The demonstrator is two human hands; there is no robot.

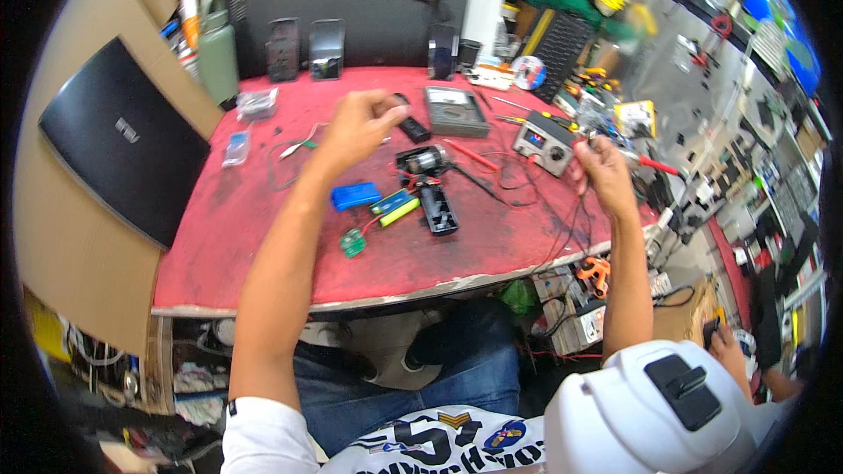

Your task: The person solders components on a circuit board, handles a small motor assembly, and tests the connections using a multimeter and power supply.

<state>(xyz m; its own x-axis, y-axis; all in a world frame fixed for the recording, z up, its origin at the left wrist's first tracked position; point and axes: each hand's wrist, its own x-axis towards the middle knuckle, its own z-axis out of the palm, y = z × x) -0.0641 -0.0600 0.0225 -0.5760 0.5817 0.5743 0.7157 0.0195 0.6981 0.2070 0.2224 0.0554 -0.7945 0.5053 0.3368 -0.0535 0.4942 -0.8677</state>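
Observation:
My left hand (362,130) hovers over the red mat with its fingers curled together. Its fingertips overlap the end of a black elongated casing piece (413,128); whether they grip it I cannot tell. Near the small power supply (544,142), my right hand (604,174) is raised and closed, with a dark tip at the fingers and thin cables below; what it holds is unclear. Between the hands lie a metal motor (423,159), an open black handle casing (438,208), a blue battery pack (356,197), a yellow-green cell (399,212) and a green circuit board (352,243).
Behind the parts sits a grey analogue meter (457,112), with a red probe (472,154) nearby. A dark laptop lid (126,142) leans at left, beside a green bottle (217,53). Tools and bags crowd the right. Another person's white headgear (650,404) fills the lower right.

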